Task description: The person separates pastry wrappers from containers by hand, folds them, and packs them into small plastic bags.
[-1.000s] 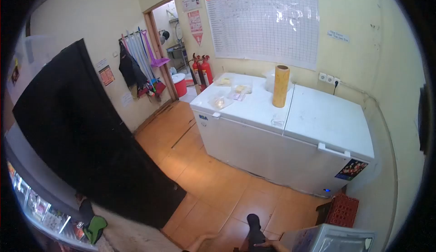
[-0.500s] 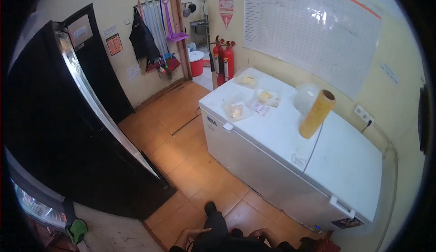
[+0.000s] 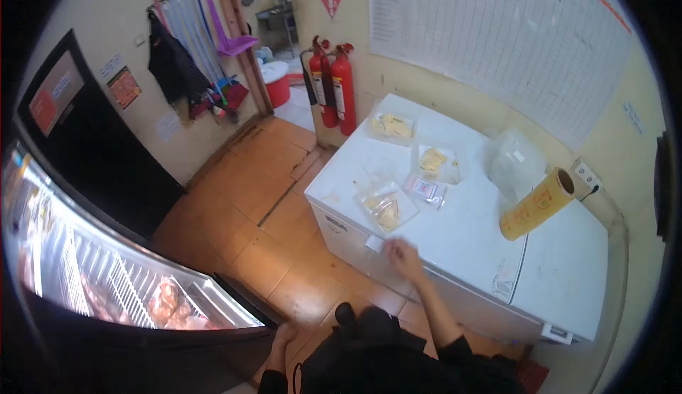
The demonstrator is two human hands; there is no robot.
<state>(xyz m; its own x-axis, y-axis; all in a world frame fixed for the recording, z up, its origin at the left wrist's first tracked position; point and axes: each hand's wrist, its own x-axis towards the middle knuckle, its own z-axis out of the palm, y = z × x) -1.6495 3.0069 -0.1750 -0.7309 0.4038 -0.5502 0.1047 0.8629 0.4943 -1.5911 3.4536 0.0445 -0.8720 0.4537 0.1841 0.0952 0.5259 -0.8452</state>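
Observation:
My right hand point(image 3: 403, 258) is raised over the front edge of a white chest freezer point(image 3: 469, 245). Its fingers are loosely bent and slightly blurred, and nothing shows in them. Closest to it on the lid is a clear plastic container point(image 3: 387, 209) with pale yellowish food. Behind lie two similar containers, one in the middle point(image 3: 437, 162) and one at the far end point(image 3: 392, 126), plus a small printed packet point(image 3: 426, 190). My left hand point(image 3: 285, 334) is low beside the black edge of a lit display fridge point(image 3: 234, 312); its fingers are mostly hidden.
A yellow cardboard roll point(image 3: 538, 204) stands tilted on the freezer, near a translucent plastic bag point(image 3: 515, 161). Two red fire extinguishers point(image 3: 334, 89) are at the wall. Meat packs point(image 3: 170, 302) lie on the fridge's wire shelves. Orange tiles point(image 3: 241, 202) cover the floor.
My right hand has risen from beside my legs to the freezer's front edge. The view has shifted closer to the freezer, and the fridge's lit inside now shows at left.

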